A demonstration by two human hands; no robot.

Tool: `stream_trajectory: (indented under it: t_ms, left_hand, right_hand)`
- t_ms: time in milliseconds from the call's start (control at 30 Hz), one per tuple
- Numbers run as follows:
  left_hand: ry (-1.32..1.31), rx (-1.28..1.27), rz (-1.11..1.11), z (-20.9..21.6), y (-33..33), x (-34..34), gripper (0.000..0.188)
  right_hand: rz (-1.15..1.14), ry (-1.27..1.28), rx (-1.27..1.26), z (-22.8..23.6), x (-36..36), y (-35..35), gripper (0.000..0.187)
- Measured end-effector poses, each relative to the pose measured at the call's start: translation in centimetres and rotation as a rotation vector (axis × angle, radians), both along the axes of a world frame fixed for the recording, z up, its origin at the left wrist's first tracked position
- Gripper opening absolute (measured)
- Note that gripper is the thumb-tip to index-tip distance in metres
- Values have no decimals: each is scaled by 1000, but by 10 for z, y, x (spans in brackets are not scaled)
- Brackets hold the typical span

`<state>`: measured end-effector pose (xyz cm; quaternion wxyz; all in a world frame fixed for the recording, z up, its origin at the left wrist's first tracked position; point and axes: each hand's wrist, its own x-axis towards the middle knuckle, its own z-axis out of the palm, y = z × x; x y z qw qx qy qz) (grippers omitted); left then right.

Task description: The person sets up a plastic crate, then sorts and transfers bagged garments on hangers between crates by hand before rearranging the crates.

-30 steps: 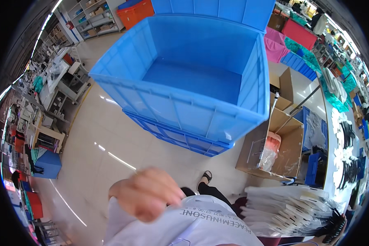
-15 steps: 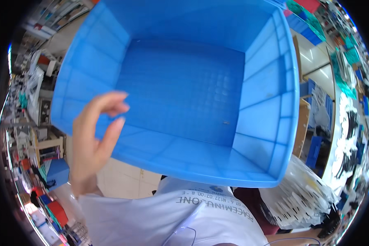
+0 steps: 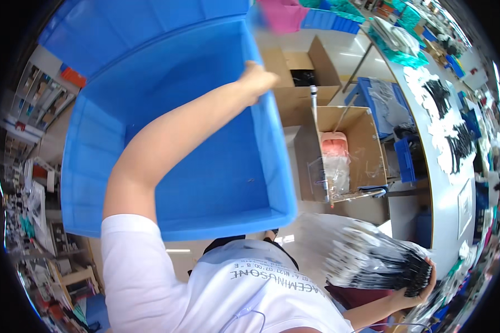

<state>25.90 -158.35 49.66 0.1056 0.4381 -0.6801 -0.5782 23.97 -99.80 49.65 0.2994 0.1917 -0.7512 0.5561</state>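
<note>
A large blue plastic bin [image 3: 197, 194] stands before me, its inside bare but for a small bit on the floor of it. My left arm reaches across the bin, and my left hand [image 3: 257, 79] is closed over its right rim near the far corner. Low at the right, my right hand [image 3: 428, 283] grips one end of a thick bundle of clear plastic bags [image 3: 366, 250]. Black strips show at the gripped end, and the loose end of the bundle is blurred.
Beyond the bin stands another blue bin [image 3: 150, 28]. To its right are an open cardboard box [image 3: 303, 139] holding pink and clear plastic, and a second box [image 3: 289, 61] behind. A long table [image 3: 422, 139] with white and black goods runs along the right.
My left hand has moved from the bin's left side to its right rim. The bin now appears further left. The bagged bundle has come into fuller view with my right hand on it.
</note>
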Motion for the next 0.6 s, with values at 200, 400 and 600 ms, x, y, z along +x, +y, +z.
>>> stream_trajectory:
  t_ms: [200, 400, 600]
  left_hand:
    - [54, -396, -32, -41, -24, 33, 42]
    - [143, -402, -146, 59, -14, 105, 41]
    - [49, -545, -206, 217, 2, 270, 49]
  right_hand:
    - [-117, -44, 200, -15, -19, 20, 23]
    - [80, -90, -55, -48, -27, 51, 18]
    - [134, -35, 27, -44, -34, 38, 22]
